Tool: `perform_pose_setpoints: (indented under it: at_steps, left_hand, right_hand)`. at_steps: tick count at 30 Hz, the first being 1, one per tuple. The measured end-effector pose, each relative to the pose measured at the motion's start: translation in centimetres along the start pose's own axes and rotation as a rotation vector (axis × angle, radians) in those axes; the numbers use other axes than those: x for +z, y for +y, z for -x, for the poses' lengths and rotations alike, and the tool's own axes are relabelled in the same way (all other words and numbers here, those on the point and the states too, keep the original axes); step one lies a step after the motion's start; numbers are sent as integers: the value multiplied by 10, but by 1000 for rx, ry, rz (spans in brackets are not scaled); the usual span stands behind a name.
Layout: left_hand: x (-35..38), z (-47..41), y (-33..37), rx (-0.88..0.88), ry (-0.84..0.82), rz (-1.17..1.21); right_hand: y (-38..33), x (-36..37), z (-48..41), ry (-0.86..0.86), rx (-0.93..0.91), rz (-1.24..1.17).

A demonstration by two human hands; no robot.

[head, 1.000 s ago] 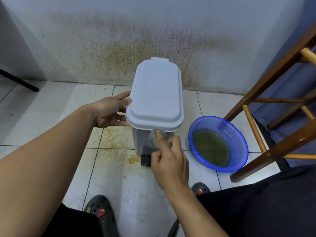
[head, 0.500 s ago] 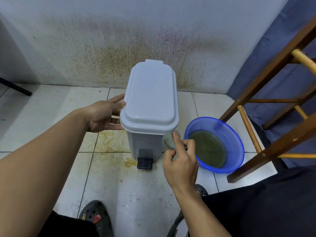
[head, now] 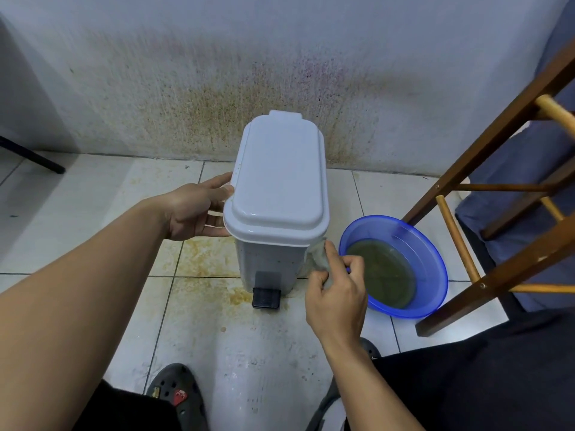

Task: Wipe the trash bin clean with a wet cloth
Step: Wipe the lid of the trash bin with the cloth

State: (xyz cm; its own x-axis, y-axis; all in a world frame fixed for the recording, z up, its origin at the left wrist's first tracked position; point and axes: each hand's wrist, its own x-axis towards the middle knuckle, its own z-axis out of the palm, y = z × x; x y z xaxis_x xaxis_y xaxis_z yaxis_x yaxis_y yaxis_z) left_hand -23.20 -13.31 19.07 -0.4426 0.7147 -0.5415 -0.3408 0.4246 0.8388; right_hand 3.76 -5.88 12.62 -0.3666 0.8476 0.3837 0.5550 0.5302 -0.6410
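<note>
The white pedal trash bin [head: 277, 209] stands upright on the tiled floor [head: 93, 219], lid closed, close to the stained wall [head: 217, 73], with its black pedal [head: 266, 297] facing the camera. A small wet cloth [head: 318, 256] is pressed against the bin's front right corner, just under the lid's rim, and is pinched in the curled fingers of the right hand [head: 337, 295]. The bin's left side, by the lid's edge, is braced by the left hand [head: 194, 209], whose fingers are spread flat against the plastic rather than closed round anything.

The corner and right flank appear to be the part in hand. The step is judged best done with firm strokes from under the rim downward, so that dirty water is carried toward the base and not back over cleaned plastic. Counter-pressure from the left hand should be matched to each stroke, since a light bin is likely to slide or tip. Small specks are visible on the front wall; these probably need a second pass.

A blue basin [head: 435, 262] of murky water sits just beside the bin on the right, near a wooden stool leg [head: 497, 265].
</note>
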Motion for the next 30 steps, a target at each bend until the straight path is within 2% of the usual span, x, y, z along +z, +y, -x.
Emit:
perform_pose_setpoints:
  at_steps: [5,14,30]
  left_hand:
    - [0,0,-1,-2,-8,-5]
    - [-2,-1,-1,2,-19,-17]
    - [-6,-4,-5,17,-45,-19]
  right_hand:
    - [0,-7,-22,81,111,-85]
    - [-39,4,-5,68,39,-105]
    - [-131,44,12,-271,-143,71]
